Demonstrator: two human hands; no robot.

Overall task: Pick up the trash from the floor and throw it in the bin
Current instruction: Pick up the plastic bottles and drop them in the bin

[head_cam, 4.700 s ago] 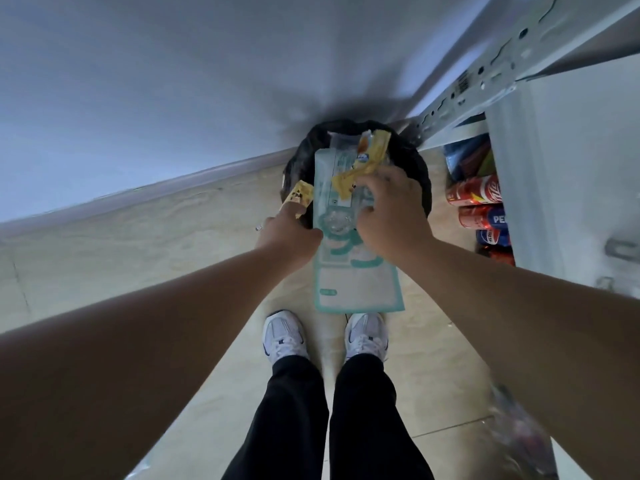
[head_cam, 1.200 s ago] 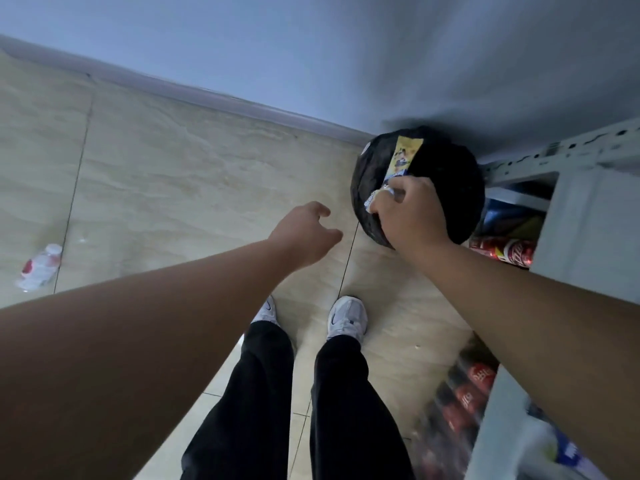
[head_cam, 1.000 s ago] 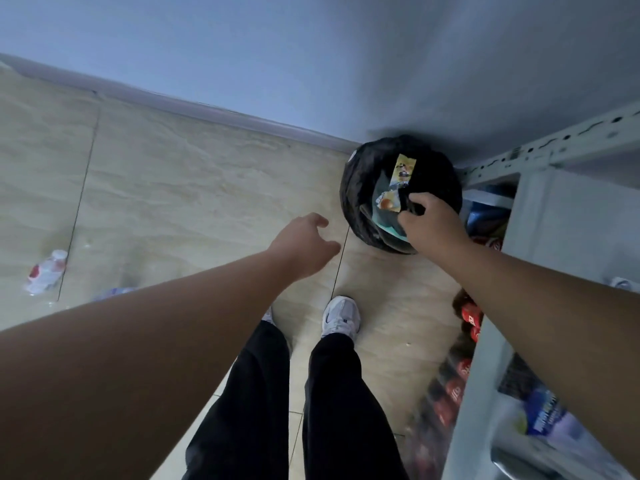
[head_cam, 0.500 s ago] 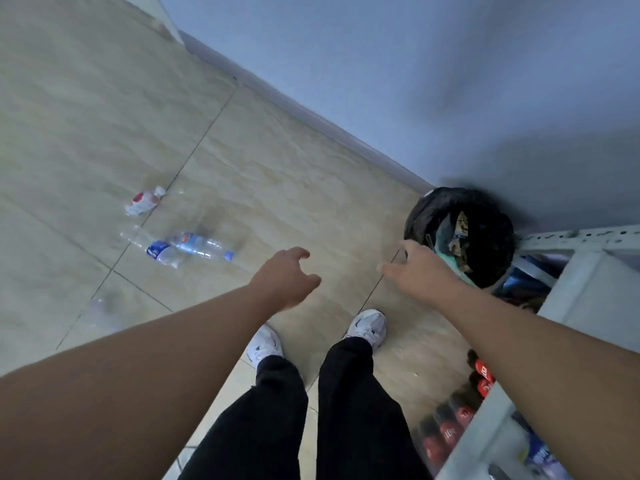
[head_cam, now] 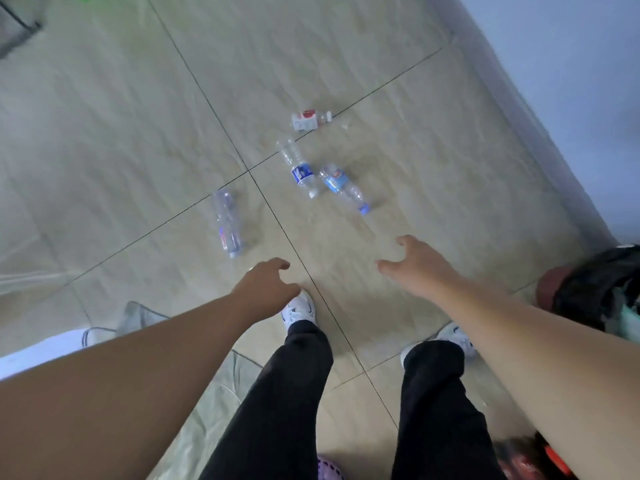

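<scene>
Several empty plastic bottles lie on the tiled floor ahead: a clear one (head_cam: 227,223) nearest my left hand, two with blue labels (head_cam: 300,171) (head_cam: 343,187), and a small red-and-white one (head_cam: 309,120) farthest off. My left hand (head_cam: 266,285) and my right hand (head_cam: 417,263) are both held out above the floor with fingers apart and nothing in them. The black-lined bin (head_cam: 602,289) stands at the right edge, with packaging inside it.
A pale wall (head_cam: 571,81) and its skirting run along the right. A crumpled clear plastic bag (head_cam: 145,317) lies by my left leg. Red drink cans (head_cam: 540,462) sit at the bottom right. My feet in white shoes stand on the tiles.
My right hand has let go of the packaging in the bin and drawn back. My view has swung left from the bin to the bottles on the floor.
</scene>
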